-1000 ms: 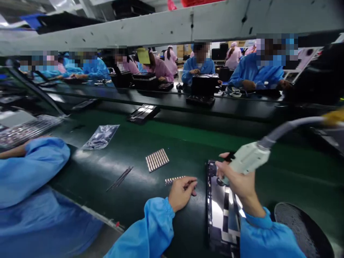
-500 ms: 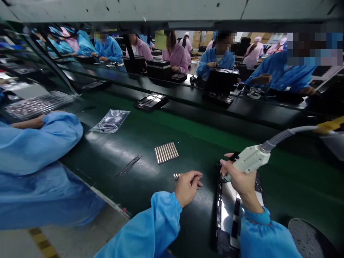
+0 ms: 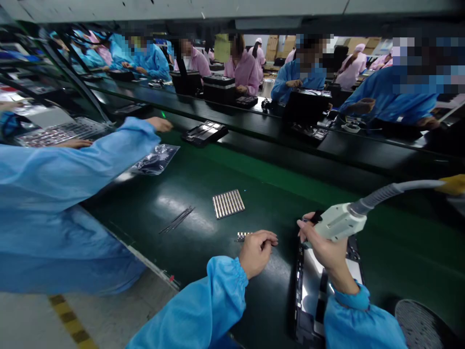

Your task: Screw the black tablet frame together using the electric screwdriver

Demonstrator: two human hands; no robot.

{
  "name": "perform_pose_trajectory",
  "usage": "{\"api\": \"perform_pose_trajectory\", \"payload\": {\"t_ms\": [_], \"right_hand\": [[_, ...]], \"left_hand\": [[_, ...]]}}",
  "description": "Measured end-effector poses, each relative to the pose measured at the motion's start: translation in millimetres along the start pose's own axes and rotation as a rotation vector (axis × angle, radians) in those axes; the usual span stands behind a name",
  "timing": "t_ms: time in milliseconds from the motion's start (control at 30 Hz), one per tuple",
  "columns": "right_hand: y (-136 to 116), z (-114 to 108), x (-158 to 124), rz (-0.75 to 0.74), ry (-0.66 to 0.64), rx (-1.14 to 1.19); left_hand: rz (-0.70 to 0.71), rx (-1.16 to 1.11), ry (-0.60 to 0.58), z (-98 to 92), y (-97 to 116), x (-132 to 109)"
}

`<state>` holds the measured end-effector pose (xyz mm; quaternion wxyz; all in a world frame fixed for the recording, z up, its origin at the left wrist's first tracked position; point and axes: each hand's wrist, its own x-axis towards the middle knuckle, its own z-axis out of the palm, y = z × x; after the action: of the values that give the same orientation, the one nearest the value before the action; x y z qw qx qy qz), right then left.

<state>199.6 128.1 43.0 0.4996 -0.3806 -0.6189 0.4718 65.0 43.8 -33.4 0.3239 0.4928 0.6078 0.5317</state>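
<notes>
My right hand [image 3: 325,249] grips a pale electric screwdriver [image 3: 339,221] with a grey hose, its tip over the top end of an open black device [image 3: 312,295] lying on the green belt [image 3: 283,189]. My left hand [image 3: 257,250] rests on the belt with fingers curled, pinching at the end of a small strip of parts [image 3: 241,237]. A ribbed metal plate [image 3: 228,203] lies just beyond it, and thin dark tweezers [image 3: 178,219] lie to its left.
A neighbour's blue sleeve [image 3: 87,162] reaches across the belt at left, hand near a black tray [image 3: 204,132]. A clear plastic bag [image 3: 155,160] lies below that arm. A round dark dish [image 3: 421,327] sits at bottom right. Several workers sit along the far bench.
The neighbour's arm has stretched out across the belt toward the far side. The view has shifted right and down a little; my hands keep their places over the strip and the device.
</notes>
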Motion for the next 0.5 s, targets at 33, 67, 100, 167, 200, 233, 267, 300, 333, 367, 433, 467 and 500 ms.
{"api": "perform_pose_trajectory", "payload": {"t_ms": [33, 67, 100, 167, 200, 233, 267, 300, 333, 367, 433, 467, 500], "right_hand": [[0.4, 1.3, -1.5, 0.008, -0.007, -0.007], [0.4, 2.3, -2.5, 0.014, -0.008, -0.007], [-0.1, 2.8, -3.0, 0.015, -0.005, 0.0], [-3.2, 1.8, -2.8, -0.007, 0.024, 0.01], [-6.0, 0.0, -2.7, -0.027, 0.049, 0.009], [-9.6, -2.9, -2.7, -0.051, 0.08, 0.008], [-13.6, -6.6, -3.3, -0.073, 0.111, 0.009], [-17.8, -11.1, -4.4, -0.092, 0.139, 0.014], [-21.9, -16.3, -6.3, -0.105, 0.163, 0.02], [-25.6, -22.0, -9.0, -0.112, 0.178, 0.029], [-31.2, -34.5, -16.2, -0.106, 0.202, 0.029], [-32.9, -41.2, -20.5, -0.095, 0.207, 0.01], [-33.9, -48.2, -25.1, -0.087, 0.224, -0.025]], "left_hand": [[0.005, 0.009, -0.007, -0.6, 0.7, -0.2], [0.007, 0.017, -0.016, -1.2, 1.4, -0.3], [0.004, 0.025, -0.024, -1.9, 2.0, -0.2], [-0.027, 0.051, -0.029, -3.3, 3.5, 0.8], [-0.06, 0.075, -0.03, -3.8, 4.5, 2.1], [-0.105, 0.104, -0.038, -4.0, 5.6, 4.0], [-0.159, 0.129, -0.062, -3.5, 6.8, 6.6], [-0.217, 0.145, -0.107, -2.1, 8.0, 9.8], [-0.272, 0.148, -0.172, 0.3, 9.3, 13.5], [-0.322, 0.139, -0.247, 3.8, 10.6, 17.6], [-0.41, 0.095, -0.387, 13.0, 13.2, 26.0], [-0.45, 0.07, -0.435, 18.0, 14.6, 29.9], [-0.488, 0.046, -0.469, 22.6, 16.1, 33.3]]}}
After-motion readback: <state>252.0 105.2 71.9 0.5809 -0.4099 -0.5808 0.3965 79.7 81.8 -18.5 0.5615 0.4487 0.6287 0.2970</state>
